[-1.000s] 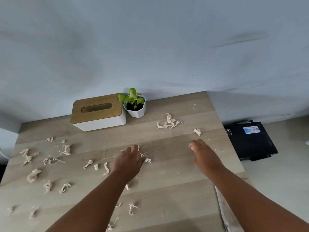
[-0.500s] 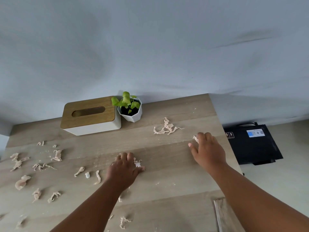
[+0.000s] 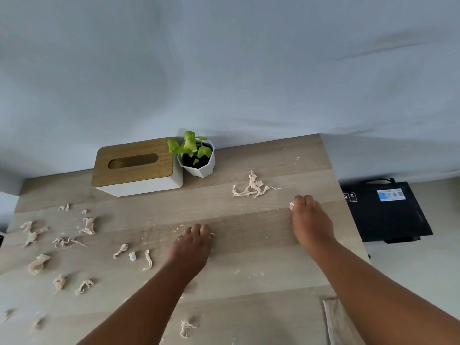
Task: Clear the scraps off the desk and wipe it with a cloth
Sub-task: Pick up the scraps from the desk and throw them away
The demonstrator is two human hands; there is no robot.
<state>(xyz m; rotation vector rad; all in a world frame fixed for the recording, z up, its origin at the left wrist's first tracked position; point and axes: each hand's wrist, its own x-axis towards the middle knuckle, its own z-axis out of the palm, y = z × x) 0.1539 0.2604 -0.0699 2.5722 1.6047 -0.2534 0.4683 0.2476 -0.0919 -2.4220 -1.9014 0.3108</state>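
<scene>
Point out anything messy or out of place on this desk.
Pale torn scraps and crumbs litter the desk, thickest at its left side. The tissue box and potted plant stand upright, in order.

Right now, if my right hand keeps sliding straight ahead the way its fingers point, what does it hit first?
Probably the big tangled scrap, which lies just beyond and slightly left of the right hand; depth is hard to judge.

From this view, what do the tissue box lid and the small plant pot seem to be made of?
The flat brown lid of the tissue box looks like wood or bamboo, matt, with visible grain. The small white faceted plant pot looks like ceramic or plastic: smooth, with a slight sheen. I cannot tell which.
</scene>
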